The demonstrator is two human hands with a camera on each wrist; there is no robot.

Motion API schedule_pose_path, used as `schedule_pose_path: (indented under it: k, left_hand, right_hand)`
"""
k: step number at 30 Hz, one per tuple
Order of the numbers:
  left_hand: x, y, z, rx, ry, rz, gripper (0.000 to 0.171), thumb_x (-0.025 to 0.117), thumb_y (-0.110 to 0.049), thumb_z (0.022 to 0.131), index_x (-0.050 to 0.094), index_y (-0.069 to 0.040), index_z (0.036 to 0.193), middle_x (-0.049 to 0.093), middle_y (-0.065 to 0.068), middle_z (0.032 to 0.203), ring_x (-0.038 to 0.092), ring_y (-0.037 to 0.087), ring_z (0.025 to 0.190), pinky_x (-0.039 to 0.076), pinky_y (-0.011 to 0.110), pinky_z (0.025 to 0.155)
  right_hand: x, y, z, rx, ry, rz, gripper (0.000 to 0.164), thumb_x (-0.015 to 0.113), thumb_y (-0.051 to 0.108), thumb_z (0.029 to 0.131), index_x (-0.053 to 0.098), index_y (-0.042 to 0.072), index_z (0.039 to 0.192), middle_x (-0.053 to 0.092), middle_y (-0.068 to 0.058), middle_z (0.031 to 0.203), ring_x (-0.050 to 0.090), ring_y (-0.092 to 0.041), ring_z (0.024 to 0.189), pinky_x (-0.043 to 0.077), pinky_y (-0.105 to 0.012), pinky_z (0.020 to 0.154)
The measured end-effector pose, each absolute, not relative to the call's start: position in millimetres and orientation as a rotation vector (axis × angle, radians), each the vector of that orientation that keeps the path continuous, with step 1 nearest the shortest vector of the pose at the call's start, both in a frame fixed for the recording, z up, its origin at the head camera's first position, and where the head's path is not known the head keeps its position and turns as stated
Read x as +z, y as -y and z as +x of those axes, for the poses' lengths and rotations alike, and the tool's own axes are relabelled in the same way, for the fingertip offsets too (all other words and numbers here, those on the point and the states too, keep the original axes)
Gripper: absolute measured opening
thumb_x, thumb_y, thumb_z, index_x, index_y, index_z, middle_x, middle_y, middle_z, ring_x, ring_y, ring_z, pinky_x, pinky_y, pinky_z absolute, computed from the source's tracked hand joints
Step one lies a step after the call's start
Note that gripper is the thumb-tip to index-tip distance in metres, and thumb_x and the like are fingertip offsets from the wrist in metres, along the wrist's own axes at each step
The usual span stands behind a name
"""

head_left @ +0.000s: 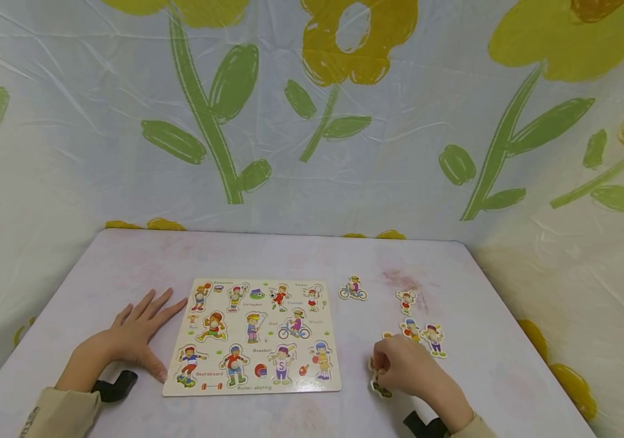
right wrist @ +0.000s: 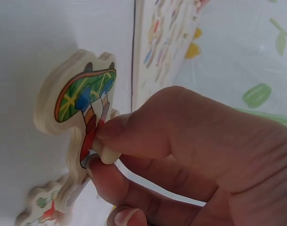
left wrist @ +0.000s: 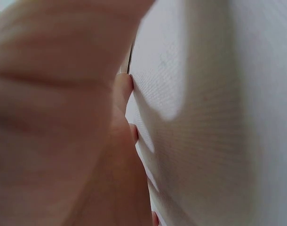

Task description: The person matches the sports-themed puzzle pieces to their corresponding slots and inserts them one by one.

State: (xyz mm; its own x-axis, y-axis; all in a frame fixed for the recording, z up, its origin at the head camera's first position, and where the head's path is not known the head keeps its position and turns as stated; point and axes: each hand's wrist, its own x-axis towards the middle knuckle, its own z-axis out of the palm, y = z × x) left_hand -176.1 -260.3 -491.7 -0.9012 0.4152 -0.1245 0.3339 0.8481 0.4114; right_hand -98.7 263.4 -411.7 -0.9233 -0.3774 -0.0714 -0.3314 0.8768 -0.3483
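Note:
A wooden skateboarder puzzle piece [right wrist: 63,122] with a green skateboard fills the middle of the right wrist view. My right hand [head_left: 407,365] pinches its small knob [right wrist: 108,153] between thumb and fingertips, right of the puzzle board [head_left: 329,333]. In the head view only the piece's lower end shows below the fingers. My left hand [head_left: 134,334] rests spread on the table, a fingertip and the thumb at the board's left edge. Printed sports figures, several rows of them, cover the board. Another piece [head_left: 387,335] lies partly hidden behind my right hand.
Loose pieces lie right of the board: a cyclist [head_left: 353,289], a tennis player [head_left: 407,302], a blue-capped figure [head_left: 410,328] and a baseball player [head_left: 435,340]. A flower-patterned cloth [head_left: 399,182] rises behind the pale table [head_left: 268,252] and along both sides.

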Motion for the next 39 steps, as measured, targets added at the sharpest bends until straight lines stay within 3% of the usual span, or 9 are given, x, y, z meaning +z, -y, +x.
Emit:
schedule_pose_path:
  k: [39]
  left_hand:
    - [-484.9,258.1,-174.9,0.565,-2.801,0.571,0.144,0.079,-0.081,0.035,0.022,-0.034,0.158,0.004,0.013,0.166,-0.008,0.045,0.148,-0.004,0.078,0.105]
  right_hand:
    - [-373.3,-180.6,-134.0,-0.424,-2.924,-0.696,0.018,0.077,0.006,0.069,0.063,0.017,0.071,0.049,0.008,0.063,0.046,-0.01,0.064,0.038,-0.026,0.055]
